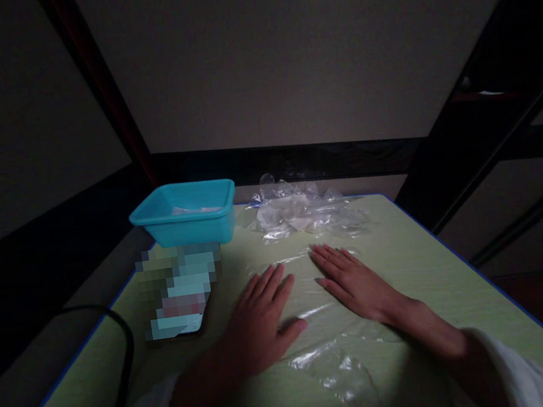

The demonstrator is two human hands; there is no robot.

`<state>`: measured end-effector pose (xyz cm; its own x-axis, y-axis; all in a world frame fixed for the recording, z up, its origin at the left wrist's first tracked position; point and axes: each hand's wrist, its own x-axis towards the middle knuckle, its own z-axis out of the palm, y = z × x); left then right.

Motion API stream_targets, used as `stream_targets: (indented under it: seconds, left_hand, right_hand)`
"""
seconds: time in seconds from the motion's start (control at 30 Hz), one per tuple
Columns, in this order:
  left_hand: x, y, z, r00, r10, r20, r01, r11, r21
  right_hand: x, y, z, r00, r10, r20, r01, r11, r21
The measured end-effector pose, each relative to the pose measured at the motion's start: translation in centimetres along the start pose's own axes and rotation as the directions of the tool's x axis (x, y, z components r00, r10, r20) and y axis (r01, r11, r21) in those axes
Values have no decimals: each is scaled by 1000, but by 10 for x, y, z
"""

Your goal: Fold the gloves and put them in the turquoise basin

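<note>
A sheet of clear thin plastic point(331, 360), perhaps a bag or a disposable glove, lies spread on the pale green table. My left hand point(265, 319) rests flat on its left side, palm down, fingers stretched out and thumb apart. On the right side of the plastic, my right hand point(353, 279) also lies flat with its fingers extended. Both palms hide part of the plastic beneath them. Beyond the hands sits a loose pile of crumpled clear plastic point(307, 208), with whitish pieces in it.
A blue plastic basin point(189, 230) with something whitish inside stands at the table's back left. In front of it lies a blurred-out phone-like device point(188, 296). A black cable point(127, 345) curves over the left edge. The table point(440, 294) has blue edging; a wall point(262, 63) rises behind.
</note>
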<state>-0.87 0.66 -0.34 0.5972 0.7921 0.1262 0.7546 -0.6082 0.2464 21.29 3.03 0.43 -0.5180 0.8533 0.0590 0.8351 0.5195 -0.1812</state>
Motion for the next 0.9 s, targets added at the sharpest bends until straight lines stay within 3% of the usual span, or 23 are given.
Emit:
stream_targets:
  seconds: [0.13,0.27,0.47,0.63,0.8,0.9]
  left_hand:
    - [0,5,-3,996,89,-31,-91,993,-75]
    - [0,10,-4,985,171,19,-168,980,-110]
    - [-2,9,-5,972,174,157,-168,984,-54]
    - [-3,7,-6,975,108,192,-104,994,-33]
    - [-3,6,-1,986,81,146,-64,991,-115]
    - [-3,5,-1,1000,13,1,-12,937,-348]
  right_hand:
    - [-2,-15,-4,994,-87,-61,93,991,93]
    - [-5,-26,-4,985,-171,13,167,974,152]
    - [-7,-20,-2,968,-234,87,224,968,115]
    - [-9,-12,-3,954,-271,132,257,960,114]
    - [-12,-11,-10,942,-312,121,289,941,173]
    - [-16,-18,-20,924,-381,33,360,894,267]
